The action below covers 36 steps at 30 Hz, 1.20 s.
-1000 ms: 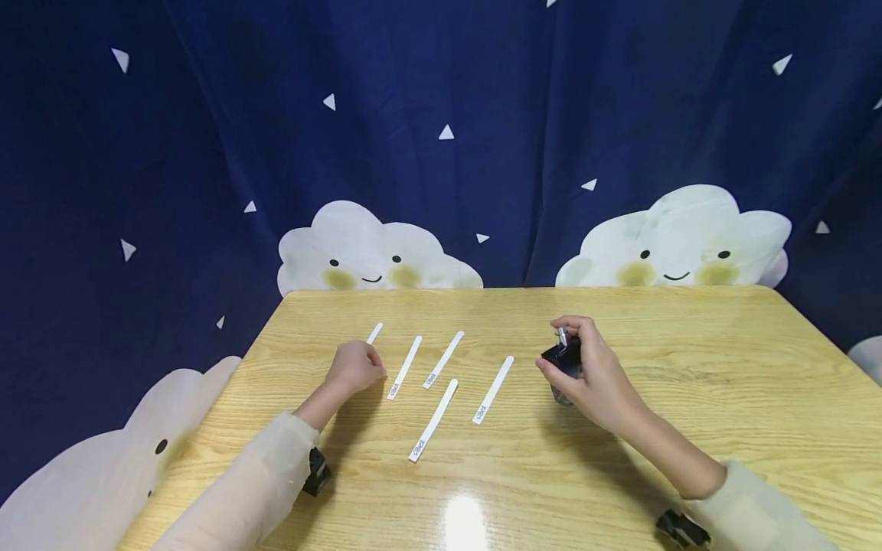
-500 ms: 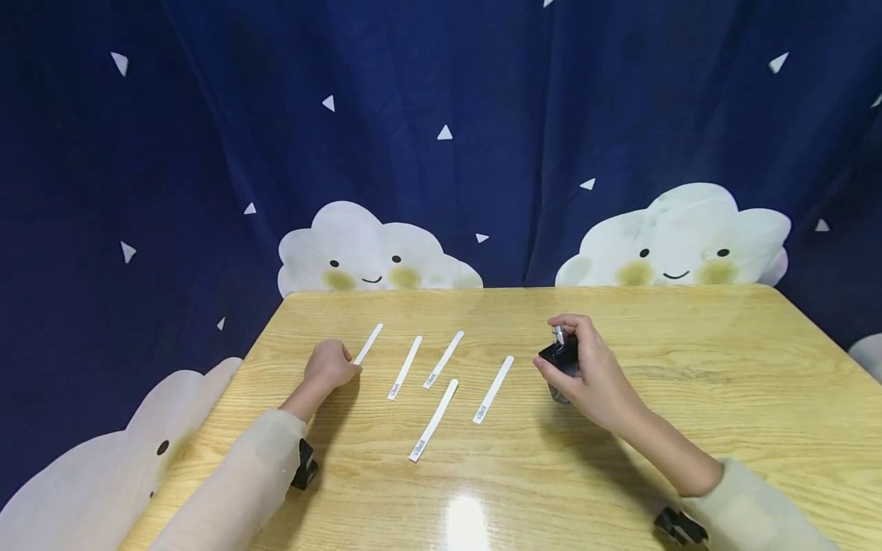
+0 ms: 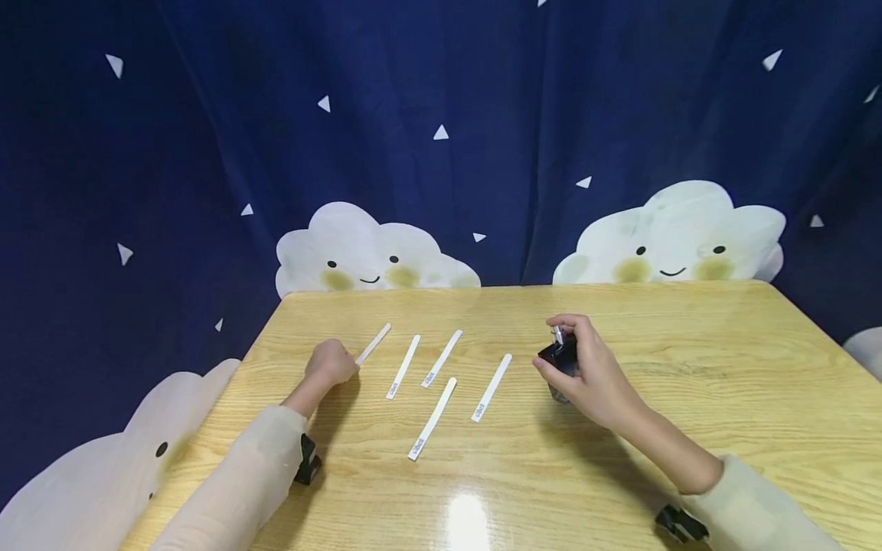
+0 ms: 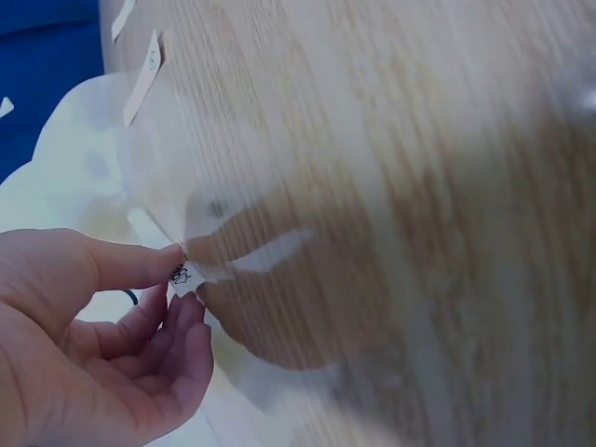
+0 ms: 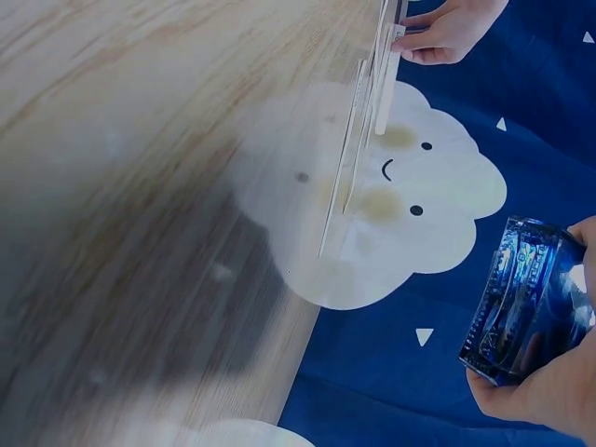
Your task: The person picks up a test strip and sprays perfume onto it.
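My left hand pinches the printed end of a white perfume test strip at the left of the table. In the left wrist view the thumb and fingertips meet on this strip, close over the wood. My right hand grips a perfume bottle with a dark body and a silver spray nozzle, held above the table. The forefinger reaches the top of the nozzle. The right wrist view shows the bottle as blue ridged glass, partly covered by the fingers.
Between the hands several more test strips lie slanted, including a front strip and a right strip. The wooden table backs onto a dark blue curtain printed with clouds. Black wrist cameras hang below both sleeves.
My left hand has moved left to the leftmost strip and taken its printed end. That strip's far end has swung slightly to the right. The right hand and bottle stay almost still.
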Available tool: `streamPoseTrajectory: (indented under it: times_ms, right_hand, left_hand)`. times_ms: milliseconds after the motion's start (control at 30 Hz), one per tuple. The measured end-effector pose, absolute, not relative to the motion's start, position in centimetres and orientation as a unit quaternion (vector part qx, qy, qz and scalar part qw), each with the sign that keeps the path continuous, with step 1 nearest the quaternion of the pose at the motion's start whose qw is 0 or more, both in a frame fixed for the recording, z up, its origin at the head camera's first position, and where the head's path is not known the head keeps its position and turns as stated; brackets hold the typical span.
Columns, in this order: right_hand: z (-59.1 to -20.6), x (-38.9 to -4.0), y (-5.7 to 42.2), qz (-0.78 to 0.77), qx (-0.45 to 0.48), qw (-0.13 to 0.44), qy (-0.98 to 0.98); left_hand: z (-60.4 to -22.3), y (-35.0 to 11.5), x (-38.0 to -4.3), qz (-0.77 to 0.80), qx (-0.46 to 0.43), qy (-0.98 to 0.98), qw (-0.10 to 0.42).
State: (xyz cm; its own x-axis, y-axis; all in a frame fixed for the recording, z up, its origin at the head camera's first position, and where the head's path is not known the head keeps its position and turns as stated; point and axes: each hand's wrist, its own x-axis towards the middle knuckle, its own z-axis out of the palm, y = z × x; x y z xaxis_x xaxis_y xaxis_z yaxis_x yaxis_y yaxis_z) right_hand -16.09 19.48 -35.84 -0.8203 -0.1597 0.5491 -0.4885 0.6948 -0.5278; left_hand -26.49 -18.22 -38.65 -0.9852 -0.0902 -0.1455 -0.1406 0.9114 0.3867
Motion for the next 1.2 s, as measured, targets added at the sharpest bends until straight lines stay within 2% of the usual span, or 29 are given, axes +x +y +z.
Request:
streamPoseTrajectory:
  times_ms: [133, 400, 633, 1200]
  right_hand:
    - [-35.8, -16.0, 19.6, 0.344, 0.183, 0.241, -0.889]
    - [-36.0, -16.1, 19.7, 0.345, 0.191, 0.24, -0.887]
    - [-36.0, -16.1, 19.7, 0.345, 0.186, 0.242, -0.888]
    - [-36.0, -16.4, 19.5, 0.346, 0.192, 0.219, -0.892]
  left_hand:
    - [-38.5, -18.1, -26.3, 0.241, -0.052, 0.966, 0.08]
    - [-38.9, -18.1, -25.8, 0.337, -0.057, 0.937, 0.067]
    - [-38.5, -17.1, -25.3, 0.442, -0.069, 0.889, 0.094]
    - [-37.8, -14.4, -24.8, 0.505, -0.041, 0.852, 0.134]
